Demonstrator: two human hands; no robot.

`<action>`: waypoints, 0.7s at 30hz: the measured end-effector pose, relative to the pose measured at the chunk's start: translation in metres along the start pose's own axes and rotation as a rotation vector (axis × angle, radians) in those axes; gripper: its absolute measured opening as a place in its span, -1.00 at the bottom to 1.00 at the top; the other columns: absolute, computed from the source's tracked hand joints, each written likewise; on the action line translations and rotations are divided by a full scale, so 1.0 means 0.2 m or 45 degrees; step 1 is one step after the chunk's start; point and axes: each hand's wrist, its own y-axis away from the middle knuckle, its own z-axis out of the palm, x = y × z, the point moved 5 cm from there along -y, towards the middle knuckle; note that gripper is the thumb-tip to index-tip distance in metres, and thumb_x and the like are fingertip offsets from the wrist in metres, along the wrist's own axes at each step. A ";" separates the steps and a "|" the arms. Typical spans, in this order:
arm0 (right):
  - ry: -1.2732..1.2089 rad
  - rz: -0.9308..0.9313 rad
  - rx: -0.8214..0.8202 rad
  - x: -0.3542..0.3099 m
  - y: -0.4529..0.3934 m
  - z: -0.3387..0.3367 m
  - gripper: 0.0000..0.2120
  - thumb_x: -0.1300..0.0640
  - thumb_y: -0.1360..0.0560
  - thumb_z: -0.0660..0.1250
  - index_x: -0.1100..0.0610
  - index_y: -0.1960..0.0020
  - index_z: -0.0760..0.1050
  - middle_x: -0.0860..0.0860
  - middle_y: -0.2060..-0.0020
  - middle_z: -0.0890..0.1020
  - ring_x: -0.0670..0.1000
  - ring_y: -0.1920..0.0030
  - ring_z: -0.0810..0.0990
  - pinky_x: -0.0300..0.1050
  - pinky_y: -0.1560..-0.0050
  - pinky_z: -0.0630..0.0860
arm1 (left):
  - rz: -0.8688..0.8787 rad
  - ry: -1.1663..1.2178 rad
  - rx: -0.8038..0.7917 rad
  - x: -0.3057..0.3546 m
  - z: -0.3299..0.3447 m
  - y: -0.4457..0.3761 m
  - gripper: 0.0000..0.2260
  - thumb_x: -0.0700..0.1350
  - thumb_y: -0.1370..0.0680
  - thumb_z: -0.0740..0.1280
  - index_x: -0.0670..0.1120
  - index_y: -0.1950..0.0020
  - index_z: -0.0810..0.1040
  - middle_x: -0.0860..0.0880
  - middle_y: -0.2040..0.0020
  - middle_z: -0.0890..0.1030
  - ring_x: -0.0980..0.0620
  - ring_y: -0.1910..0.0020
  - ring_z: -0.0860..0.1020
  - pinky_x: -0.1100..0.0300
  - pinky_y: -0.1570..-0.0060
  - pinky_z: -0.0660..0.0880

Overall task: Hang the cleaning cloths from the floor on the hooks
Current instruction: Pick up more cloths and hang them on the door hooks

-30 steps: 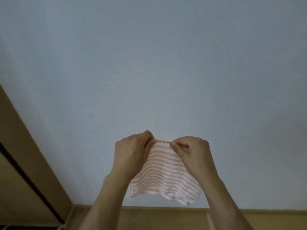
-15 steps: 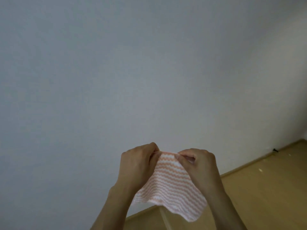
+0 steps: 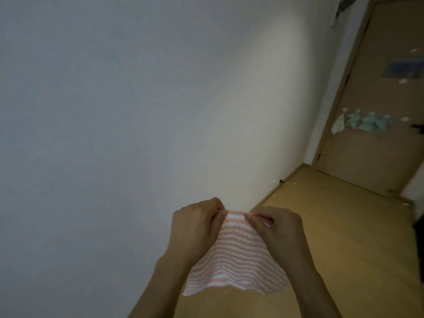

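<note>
An orange-and-white striped cleaning cloth (image 3: 236, 260) hangs in front of me, low in the middle of the view. My left hand (image 3: 195, 228) pinches its top edge on the left and my right hand (image 3: 277, 230) pinches the same edge on the right, close together. Far off at the right, several pale green and white cloths (image 3: 364, 121) hang in a row on a wooden door (image 3: 376, 157). One bare white hook (image 3: 405, 119) shows at the right end of that row.
A plain white wall (image 3: 137, 111) fills the left and centre. Wooden floor (image 3: 344, 226) runs along it toward the door. A small black door stop (image 3: 281, 181) sits at the wall's base. A dark door handle (image 3: 418, 127) is at the right edge.
My view has swung to the right, bringing the door and the hanging cloths into sight. Both hands still hold the striped cloth the same way.
</note>
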 end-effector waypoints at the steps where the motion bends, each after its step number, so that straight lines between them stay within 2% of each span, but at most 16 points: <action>1: 0.034 0.030 0.018 0.05 -0.02 -0.03 -0.90 0.00 -0.48 0.40 -0.08 0.16 0.69 -0.22 0.29 0.67 -0.27 0.23 0.58 -0.47 0.19 0.39 | 0.026 0.025 -0.020 0.03 0.06 -0.05 -0.70 0.18 -0.55 0.08 0.09 0.10 0.55 0.14 0.30 0.60 0.17 0.33 0.53 0.16 0.30 0.50; 5: 0.124 0.169 0.090 0.23 -0.10 -0.14 -0.88 -0.02 -0.48 0.38 -0.06 0.13 0.69 -0.19 0.26 0.67 -0.24 0.22 0.57 -0.24 0.14 0.50 | 0.141 0.161 -0.086 0.14 0.28 -0.25 -0.56 0.25 -0.54 -0.03 0.09 0.10 0.58 0.12 0.31 0.61 0.19 0.35 0.54 0.23 0.32 0.48; 9: 0.250 0.262 0.198 0.39 -0.21 -0.20 -0.91 0.00 -0.48 0.40 -0.05 0.11 0.69 -0.19 0.23 0.67 -0.23 0.20 0.56 -0.33 0.14 0.42 | 0.287 0.320 -0.144 0.20 0.49 -0.45 -0.55 0.27 -0.56 -0.02 0.10 0.10 0.59 0.14 0.31 0.61 0.21 0.36 0.53 0.34 0.33 0.43; 12: 0.329 0.331 0.283 0.47 -0.32 -0.22 -0.91 0.00 -0.49 0.40 -0.05 0.12 0.68 -0.18 0.23 0.67 -0.20 0.20 0.57 -0.20 0.11 0.49 | 0.391 0.376 -0.180 0.20 0.62 -0.63 -0.56 0.29 -0.55 -0.01 0.11 0.11 0.58 0.15 0.31 0.60 0.21 0.37 0.53 0.43 0.34 0.35; 14: 0.363 0.365 0.339 0.50 -0.39 -0.23 -0.91 0.01 -0.48 0.41 -0.04 0.14 0.68 -0.16 0.25 0.67 -0.19 0.22 0.57 -0.18 0.13 0.50 | 0.449 0.422 -0.202 0.20 0.70 -0.76 -0.56 0.29 -0.55 0.00 0.10 0.11 0.57 0.14 0.32 0.59 0.20 0.37 0.52 0.37 0.35 0.39; 18: 0.443 0.419 0.462 0.56 -0.54 -0.24 -0.91 0.03 -0.46 0.43 -0.01 0.19 0.68 -0.13 0.29 0.67 -0.17 0.26 0.56 -0.13 0.17 0.51 | 0.564 0.537 -0.204 0.21 0.81 -0.99 -0.72 0.18 -0.57 0.14 0.10 0.14 0.56 0.14 0.34 0.57 0.20 0.37 0.50 0.16 0.35 0.50; 21: 0.510 0.458 0.494 0.60 -0.64 -0.24 -0.90 0.01 -0.47 0.41 -0.02 0.18 0.68 -0.14 0.28 0.67 -0.17 0.25 0.56 -0.16 0.17 0.50 | 0.620 0.569 -0.208 0.21 0.90 -1.13 -0.78 0.14 -0.58 0.19 0.09 0.13 0.55 0.14 0.33 0.57 0.19 0.36 0.50 0.11 0.35 0.51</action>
